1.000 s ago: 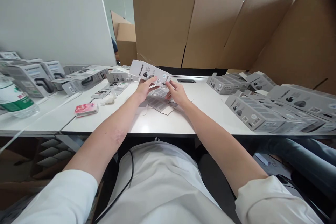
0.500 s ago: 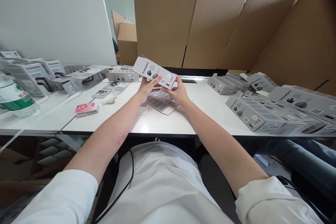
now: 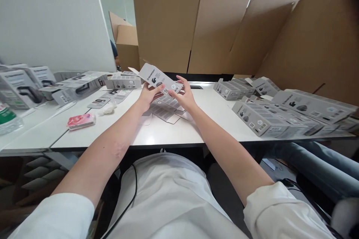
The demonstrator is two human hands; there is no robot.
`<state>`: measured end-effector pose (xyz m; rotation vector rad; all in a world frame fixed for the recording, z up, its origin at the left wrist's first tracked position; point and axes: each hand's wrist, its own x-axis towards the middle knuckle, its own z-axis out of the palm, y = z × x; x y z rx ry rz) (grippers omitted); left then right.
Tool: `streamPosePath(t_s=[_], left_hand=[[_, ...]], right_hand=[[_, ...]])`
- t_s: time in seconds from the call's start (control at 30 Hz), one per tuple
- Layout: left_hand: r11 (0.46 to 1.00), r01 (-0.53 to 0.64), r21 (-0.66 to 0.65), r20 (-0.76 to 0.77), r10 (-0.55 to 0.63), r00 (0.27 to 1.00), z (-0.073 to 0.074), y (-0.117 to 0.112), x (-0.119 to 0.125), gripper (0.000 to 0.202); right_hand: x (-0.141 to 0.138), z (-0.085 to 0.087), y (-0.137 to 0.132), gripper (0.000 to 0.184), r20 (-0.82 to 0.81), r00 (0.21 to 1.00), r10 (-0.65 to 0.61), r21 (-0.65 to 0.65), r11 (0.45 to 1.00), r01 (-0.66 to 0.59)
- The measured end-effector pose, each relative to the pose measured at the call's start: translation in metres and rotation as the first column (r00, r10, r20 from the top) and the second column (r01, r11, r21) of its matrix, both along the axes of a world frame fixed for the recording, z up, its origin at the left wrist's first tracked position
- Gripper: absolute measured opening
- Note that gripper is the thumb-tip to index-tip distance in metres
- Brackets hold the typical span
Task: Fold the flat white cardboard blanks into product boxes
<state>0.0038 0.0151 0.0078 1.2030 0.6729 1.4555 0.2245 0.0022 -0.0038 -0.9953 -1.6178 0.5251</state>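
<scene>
A small grey-white printed carton [image 3: 159, 78] is held tilted above the table, its left end higher and a flap [image 3: 134, 70] sticking out there. My left hand [image 3: 148, 95] grips the carton's lower left side, thumb on the printed face. At its right end is my right hand [image 3: 185, 95], the thumb side touching the lower edge and the index finger raised off the corner. Beneath both hands lie flat, unfolded cartons [image 3: 164, 112], partly hidden by them.
Rows of formed cartons [image 3: 260, 117] stand on the right. More cartons [image 3: 74, 86], a pink packet [image 3: 81, 121], a crumpled plastic bit [image 3: 108, 108] and a bottle [image 3: 9, 119] are at left. A large cardboard box [image 3: 168, 18] rises behind the table. Someone's jeans-clad legs [image 3: 322, 160] show at lower right.
The carton's left-end flap now stands out. My right index finger has lifted away from the right end. The whole view has shifted slightly, moving the scene left.
</scene>
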Motion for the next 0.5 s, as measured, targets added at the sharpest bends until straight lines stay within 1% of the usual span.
streamPosePath(t_s=[0.07,0.17,0.23,0.3,0.4,0.47,0.5], left_hand=[[0.999,0.051,0.005,-0.039,-0.051,0.998,-0.002,-0.003,0.002,0.096],[0.998,0.066,0.004,-0.167,-0.064,0.984,-0.007,-0.007,0.005,0.089],[0.999,0.037,-0.025,-0.258,-0.043,0.965,-0.011,-0.008,0.006,0.084],[0.998,-0.006,-0.056,-0.353,-0.014,0.935,-0.015,-0.007,0.006,0.077],[0.996,-0.016,-0.093,-0.474,-0.03,0.88,-0.018,-0.003,0.006,0.067],[0.993,-0.008,-0.118,-0.524,-0.055,0.85,-0.02,0.001,0.005,0.063],[0.992,-0.006,-0.13,-0.54,-0.066,0.839,-0.02,0.003,0.004,0.065]], right_hand=[[0.001,0.007,-0.004,0.092,0.053,0.999,-0.007,-0.003,1.0,0.007],[0.007,0.021,-0.012,0.08,0.156,0.987,0.026,-0.038,0.999,-0.02],[0.015,0.035,-0.018,0.076,0.222,0.975,-0.017,-0.051,0.998,0.029],[0.031,0.053,-0.023,0.077,0.277,0.956,-0.101,-0.03,0.993,0.114],[0.073,0.086,-0.035,0.076,0.358,0.899,-0.252,0.086,0.968,0.238],[0.113,0.107,-0.049,0.073,0.407,0.823,-0.395,0.17,0.919,0.357],[0.135,0.116,-0.059,0.073,0.426,0.775,-0.466,0.196,0.884,0.424]])
